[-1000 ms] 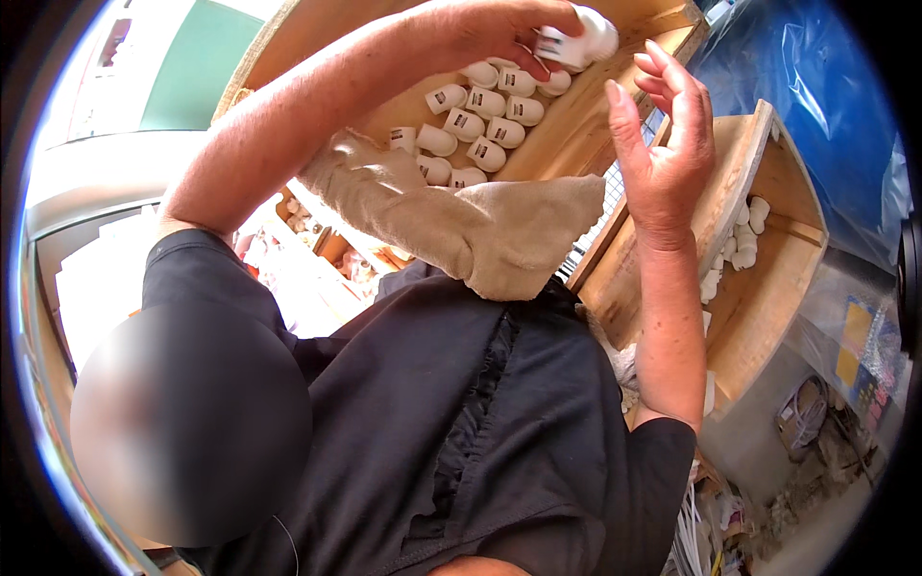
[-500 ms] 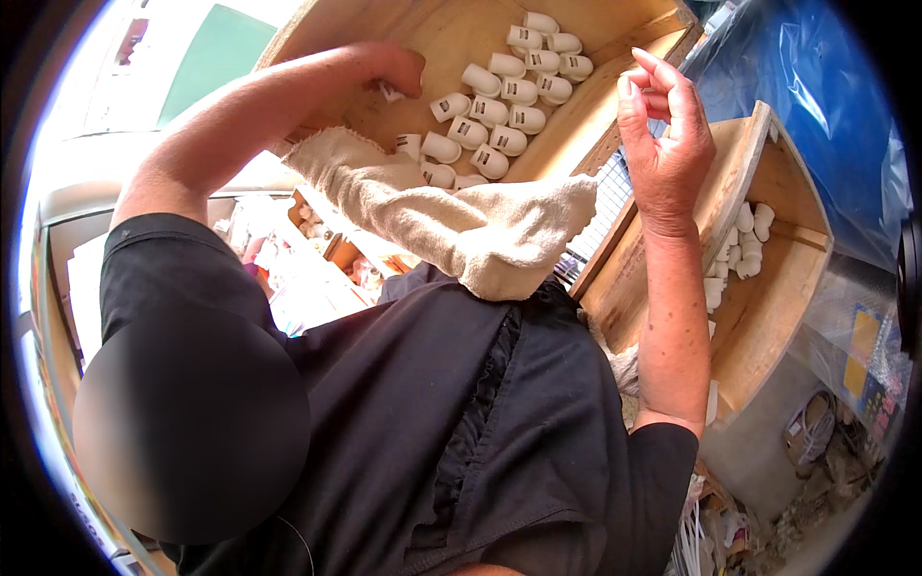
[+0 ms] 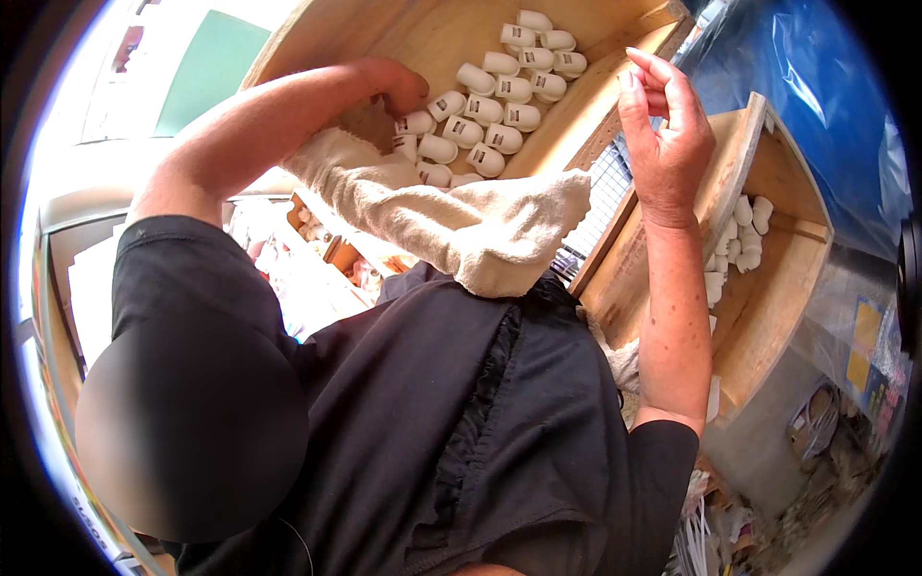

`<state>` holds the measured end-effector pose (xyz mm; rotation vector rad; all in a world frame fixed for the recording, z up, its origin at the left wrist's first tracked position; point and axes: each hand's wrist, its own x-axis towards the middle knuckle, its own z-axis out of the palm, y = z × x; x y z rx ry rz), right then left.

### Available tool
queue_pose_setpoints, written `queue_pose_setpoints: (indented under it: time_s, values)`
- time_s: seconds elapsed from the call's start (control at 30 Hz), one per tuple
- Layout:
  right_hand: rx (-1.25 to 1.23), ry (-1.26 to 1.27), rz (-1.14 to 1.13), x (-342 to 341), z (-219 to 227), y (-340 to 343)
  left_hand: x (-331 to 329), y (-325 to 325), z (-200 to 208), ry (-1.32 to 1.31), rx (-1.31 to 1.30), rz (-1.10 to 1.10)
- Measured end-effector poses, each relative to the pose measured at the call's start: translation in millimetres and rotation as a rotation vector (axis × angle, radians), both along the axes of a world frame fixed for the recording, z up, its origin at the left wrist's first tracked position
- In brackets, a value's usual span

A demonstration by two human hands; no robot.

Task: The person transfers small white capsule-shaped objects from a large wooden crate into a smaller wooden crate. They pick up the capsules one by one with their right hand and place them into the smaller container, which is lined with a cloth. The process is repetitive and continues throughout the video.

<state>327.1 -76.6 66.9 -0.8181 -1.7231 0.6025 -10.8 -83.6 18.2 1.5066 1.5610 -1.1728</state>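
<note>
My left hand reaches into the wooden box, its fingers curled down onto a white round-ended cap at the near-left end of the group. Some of its fingertips are hidden. Several like white caps, each with a small dark printed mark, lie in slanting rows on the box floor. My right hand is raised beside the box's right wall, empty, with thumb and fingers apart. A beige towel drapes over the near edge of the box.
To the right stands a second wooden box holding several white pieces. Blue plastic sheeting hangs behind it. A wire grid shows between the boxes. At lower right, a shoe lies on the floor.
My left hand has moved slightly down toward the rows. A cap with its printed mark showing now lies under its fingers, where none lay before. My right hand has stayed in place.
</note>
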Motion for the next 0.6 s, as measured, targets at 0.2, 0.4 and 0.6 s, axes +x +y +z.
queue_pose_setpoints:
  time_s: [0.2, 0.4, 0.6]
  values:
    - [-0.042, 0.070, -0.020, 2.9, 8.0, 4.1, 34.3, 12.7, 54.9, -0.186, 0.458, -0.057]
    - [-0.146, 0.386, 0.042, 56.3, 51.8, 12.2, 86.1, 24.4, 102.8, -0.477, 0.679, 0.007]
    - [-0.256, 0.292, -0.433, 160.1, 18.8, 33.2, 119.3, 13.6, 92.2, -0.653, 0.741, 0.012]
